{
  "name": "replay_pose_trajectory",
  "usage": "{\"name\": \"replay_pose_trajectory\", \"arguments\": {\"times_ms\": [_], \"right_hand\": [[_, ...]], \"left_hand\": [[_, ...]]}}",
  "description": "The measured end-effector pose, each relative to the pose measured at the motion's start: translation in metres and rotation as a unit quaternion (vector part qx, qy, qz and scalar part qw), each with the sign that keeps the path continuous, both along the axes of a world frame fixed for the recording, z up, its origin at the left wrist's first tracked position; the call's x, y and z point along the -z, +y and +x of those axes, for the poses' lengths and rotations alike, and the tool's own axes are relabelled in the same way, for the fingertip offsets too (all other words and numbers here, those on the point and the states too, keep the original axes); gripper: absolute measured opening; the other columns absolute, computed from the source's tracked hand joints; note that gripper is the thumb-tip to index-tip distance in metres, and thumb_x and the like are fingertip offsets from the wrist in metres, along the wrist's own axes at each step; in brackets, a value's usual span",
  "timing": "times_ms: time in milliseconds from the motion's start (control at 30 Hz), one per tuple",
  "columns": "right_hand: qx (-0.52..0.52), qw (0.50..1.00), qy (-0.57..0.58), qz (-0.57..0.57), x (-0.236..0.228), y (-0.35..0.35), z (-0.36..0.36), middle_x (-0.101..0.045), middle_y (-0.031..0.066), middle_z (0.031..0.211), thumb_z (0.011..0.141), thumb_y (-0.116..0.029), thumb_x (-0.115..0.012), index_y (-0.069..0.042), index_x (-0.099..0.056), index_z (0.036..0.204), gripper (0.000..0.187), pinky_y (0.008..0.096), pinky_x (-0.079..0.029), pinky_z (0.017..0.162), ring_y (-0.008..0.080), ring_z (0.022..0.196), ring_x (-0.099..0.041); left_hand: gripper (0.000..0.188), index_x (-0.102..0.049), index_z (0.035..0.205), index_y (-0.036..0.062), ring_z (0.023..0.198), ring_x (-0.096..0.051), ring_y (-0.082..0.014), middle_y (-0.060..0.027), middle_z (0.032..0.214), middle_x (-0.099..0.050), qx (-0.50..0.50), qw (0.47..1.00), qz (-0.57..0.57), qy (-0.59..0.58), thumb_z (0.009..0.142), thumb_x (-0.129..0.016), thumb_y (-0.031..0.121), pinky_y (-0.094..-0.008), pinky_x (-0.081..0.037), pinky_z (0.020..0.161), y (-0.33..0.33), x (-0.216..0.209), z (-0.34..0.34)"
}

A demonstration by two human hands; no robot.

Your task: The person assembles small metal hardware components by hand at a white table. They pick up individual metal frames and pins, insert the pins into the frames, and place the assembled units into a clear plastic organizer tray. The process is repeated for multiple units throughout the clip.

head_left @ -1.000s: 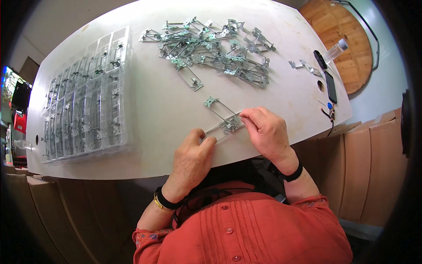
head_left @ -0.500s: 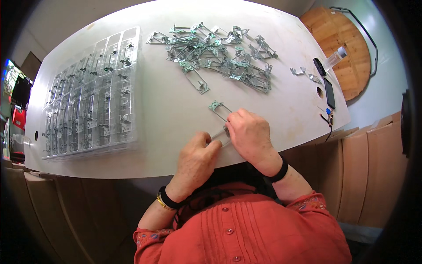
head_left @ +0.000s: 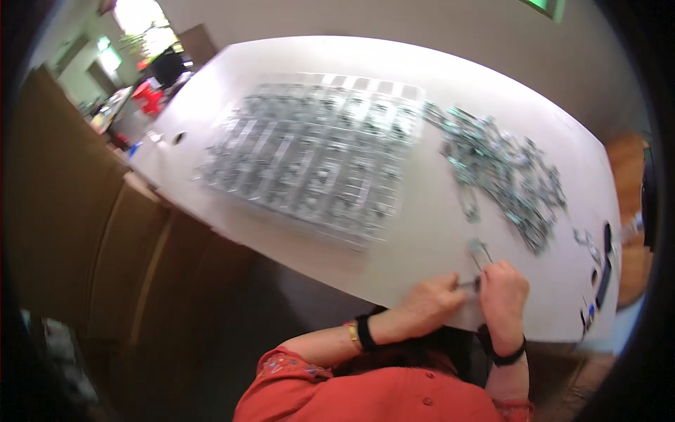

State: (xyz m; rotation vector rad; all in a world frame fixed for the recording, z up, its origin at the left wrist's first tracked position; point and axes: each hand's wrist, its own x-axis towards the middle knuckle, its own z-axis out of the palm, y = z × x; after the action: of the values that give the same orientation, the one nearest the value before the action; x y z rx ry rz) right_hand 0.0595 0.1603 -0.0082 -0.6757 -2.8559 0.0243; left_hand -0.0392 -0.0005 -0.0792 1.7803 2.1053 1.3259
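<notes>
Near the front edge of the white table (head_left: 429,235), my right hand (head_left: 505,292) pinches a thin metal bracket with long rods (head_left: 479,257). The bracket's far end sticks out beyond my fingers. Close on its left is my left hand (head_left: 432,302), fingers closed. A slim greyish piece (head_left: 467,283) shows between the two hands, too blurred to name. Further back lies a tangled pile of similar metal brackets (head_left: 503,165). To the left of the pile stands a clear plastic compartment tray (head_left: 330,228) filled with small metal parts.
At the right end of the table are a few loose metal pieces (head_left: 585,239), a black phone (head_left: 603,290) and a clear bottle (head_left: 631,226). Cardboard boxes (head_left: 77,162) stand along the left. A red object (head_left: 148,98) is further off.
The whole view has swung leftward, so tray, pile and hands now appear further right, blurred by motion. Both hands stay close together, and my right still holds the bracket.
</notes>
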Motion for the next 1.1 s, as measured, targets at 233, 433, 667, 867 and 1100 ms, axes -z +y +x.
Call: {"name": "replay_pose_trajectory", "arguments": {"times_ms": [233,433,667,867,1100], "right_hand": [[0.002,1.000,0.004,-0.007,0.003,0.000,0.002,-0.064,0.0151,0.089,0.091,-0.011,-0.075,-0.003,-0.068,0.085,0.012,0.0504,-0.054,0.074,0.0387,0.084,-0.068],[0.000,0.999,0.013,-0.040,0.003,0.004,0.003,-0.062,0.0150,0.088,0.091,-0.010,-0.075,-0.003,-0.068,0.086,0.011,0.0505,-0.052,0.074,0.0392,0.083,-0.066],[-0.008,0.999,0.019,-0.045,0.006,0.009,0.004,-0.060,0.0153,0.087,0.090,-0.008,-0.075,-0.003,-0.066,0.085,0.012,0.0521,-0.050,0.072,0.0398,0.082,-0.064],[-0.031,0.994,0.032,-0.103,-0.004,0.011,0.003,-0.060,0.0175,0.086,0.090,-0.005,-0.074,-0.002,-0.066,0.087,0.009,0.0504,-0.047,0.070,0.0399,0.081,-0.062],[-0.051,0.979,-0.086,-0.180,-0.024,0.025,0.014,-0.073,0.0172,0.108,0.100,-0.014,-0.074,-0.009,-0.077,0.118,0.018,0.0410,-0.055,0.085,0.0304,0.097,-0.071]], "left_hand": [[0.011,-0.058,0.089,0.0031,0.084,-0.064,-0.0378,-0.0174,0.094,-0.054,-0.022,0.999,0.025,0.010,0.089,-0.066,0.011,-0.0477,-0.053,0.072,0.007,0.007,0.007],[0.012,-0.058,0.088,0.0026,0.083,-0.064,-0.0369,-0.0174,0.097,-0.054,-0.033,0.999,0.028,0.030,0.088,-0.067,0.011,-0.0468,-0.055,0.071,0.008,0.002,0.005],[0.013,-0.057,0.091,0.0026,0.080,-0.062,-0.0363,-0.0166,0.096,-0.052,-0.024,0.999,0.024,0.012,0.088,-0.067,0.011,-0.0474,-0.053,0.068,0.009,-0.004,0.002],[0.017,-0.053,0.099,0.0010,0.079,-0.060,-0.0367,-0.0173,0.096,-0.050,0.015,0.999,0.008,-0.031,0.090,-0.064,0.009,-0.0468,-0.050,0.067,-0.001,-0.015,-0.011],[0.016,-0.053,0.103,-0.0015,0.085,-0.060,-0.0373,-0.0180,0.098,-0.050,0.069,0.989,-0.017,-0.133,0.092,-0.062,0.005,-0.0469,-0.051,0.072,-0.007,-0.021,-0.024]]}}
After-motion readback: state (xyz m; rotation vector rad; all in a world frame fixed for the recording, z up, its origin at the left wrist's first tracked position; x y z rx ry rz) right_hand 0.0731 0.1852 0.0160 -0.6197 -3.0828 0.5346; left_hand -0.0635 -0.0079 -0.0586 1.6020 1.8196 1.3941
